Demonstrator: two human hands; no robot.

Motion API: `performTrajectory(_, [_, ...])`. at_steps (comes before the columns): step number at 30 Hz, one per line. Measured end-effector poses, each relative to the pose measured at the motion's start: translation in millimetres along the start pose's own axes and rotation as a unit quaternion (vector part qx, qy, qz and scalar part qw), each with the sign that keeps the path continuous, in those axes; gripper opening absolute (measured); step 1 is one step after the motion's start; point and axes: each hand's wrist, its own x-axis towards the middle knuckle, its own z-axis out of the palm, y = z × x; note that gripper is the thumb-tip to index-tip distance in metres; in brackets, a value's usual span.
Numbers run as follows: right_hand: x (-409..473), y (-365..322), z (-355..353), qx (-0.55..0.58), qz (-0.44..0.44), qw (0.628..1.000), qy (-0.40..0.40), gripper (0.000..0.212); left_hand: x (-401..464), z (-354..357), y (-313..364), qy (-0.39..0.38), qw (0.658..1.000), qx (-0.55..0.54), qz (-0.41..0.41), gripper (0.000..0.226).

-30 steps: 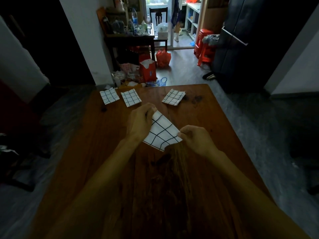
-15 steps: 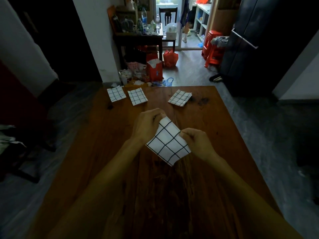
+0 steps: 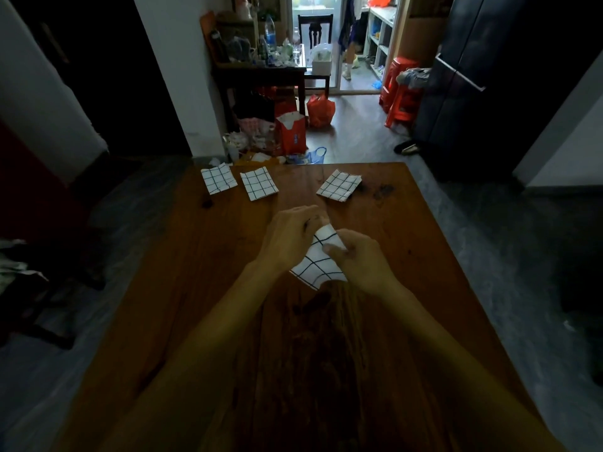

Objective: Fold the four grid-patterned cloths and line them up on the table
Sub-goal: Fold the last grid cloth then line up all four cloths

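While three folded cloths (image 3: 257,184) lie on the desk (image 3: 202,288) (far edge), left hand (image 3: 288,238) and right hand (image 3: 360,261) fingers pinch the fourth cloth (image 3: 318,267).

You are working in a dim room: daylight enters only through the far doorway (image 3: 315,9), leaving the table (image 3: 202,288) murky and its near end in deep shadow. The wide lens bends the walls at the edges, and detail is soft and smeared throughout.

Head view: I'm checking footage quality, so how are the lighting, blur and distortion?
Head view: dim and underexposed; bright daylight only at the far doorway; brown wooden table darkest near the camera; white black-grid cloth readable; wide-angle bending at the edges.
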Motion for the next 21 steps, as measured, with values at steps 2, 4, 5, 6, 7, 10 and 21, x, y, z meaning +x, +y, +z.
performTrajectory(2, [6,-9,2,0.011,-0.017,0.999,0.042,0.018,1,-3,5,-0.001,0.999,-0.033,-0.012,0.013])
performTrajectory(4, [7,-11,0,0.063,0.010,0.996,0.065,0.022,-2,-11,5,0.018,0.992,-0.098,-0.080,0.008])
performTrajectory(5, [5,-10,-2,0.097,0.027,0.992,0.073,0.020,-4,-13,3,0.030,0.984,-0.125,-0.126,0.014])
performTrajectory(6, [4,-7,-4,0.129,0.044,0.988,0.076,0.015,-7,-16,0,0.040,0.975,-0.142,-0.165,0.020])
performTrajectory(7, [2,-6,-5,0.154,0.060,0.983,0.080,0.015,-10,-17,-4,0.044,0.969,-0.149,-0.192,0.024])
performTrajectory(10, [-1,-2,-6,0.195,0.093,0.972,0.098,0.014,-19,-18,-8,0.052,0.958,-0.169,-0.228,0.022])
performTrajectory(21, [-3,-20,-8,0.255,0.076,0.957,0.117,0.014,-26,-23,1,0.109,0.951,-0.206,-0.204,0.021])
